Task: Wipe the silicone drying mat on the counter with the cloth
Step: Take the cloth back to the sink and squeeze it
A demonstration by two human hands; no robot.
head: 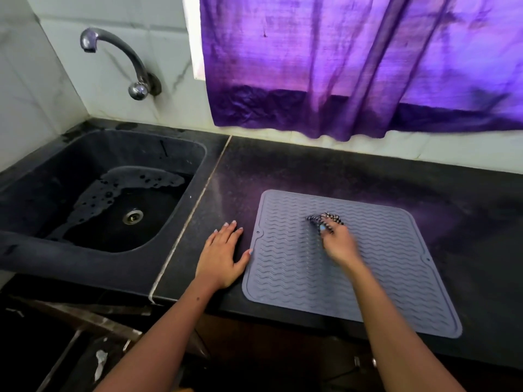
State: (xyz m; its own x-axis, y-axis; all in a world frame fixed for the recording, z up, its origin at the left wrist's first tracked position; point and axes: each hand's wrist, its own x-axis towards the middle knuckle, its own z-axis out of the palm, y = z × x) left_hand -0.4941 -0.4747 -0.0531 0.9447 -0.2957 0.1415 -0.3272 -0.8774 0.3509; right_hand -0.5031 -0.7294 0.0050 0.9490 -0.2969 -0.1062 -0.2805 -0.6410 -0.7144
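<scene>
Nowhere on the mat, cloth or counter can any brand, label or writing be read, and the mat's two small round marks near its edges are too small to make out. Around the work, a black sink (93, 154) is sunk into the counter on the left, with a shallow film of bubbly water around its metal drain (132, 216), and a curved metal tap (119, 56) comes off the tiled wall above it. A purple curtain (353, 66) hangs over the window behind, its hem ending just above the back of the black counter (311, 171). Nothing stands on the mat besides the working hand and cloth. The grey silicone drying mat (376, 278) lies flat on the counter right of the sink, its wavy ridges running roughly side to side; it sits slightly skewed, with its near right corner reaching the counter's front edge. The right hand (338, 244), blurred, grips a small bunched dark patterned cloth (325, 220) and presses it on the mat's upper middle. The left hand (222, 257) lies flat with fingers spread on the bare counter just left of the mat, thumb at the mat's left edge
</scene>
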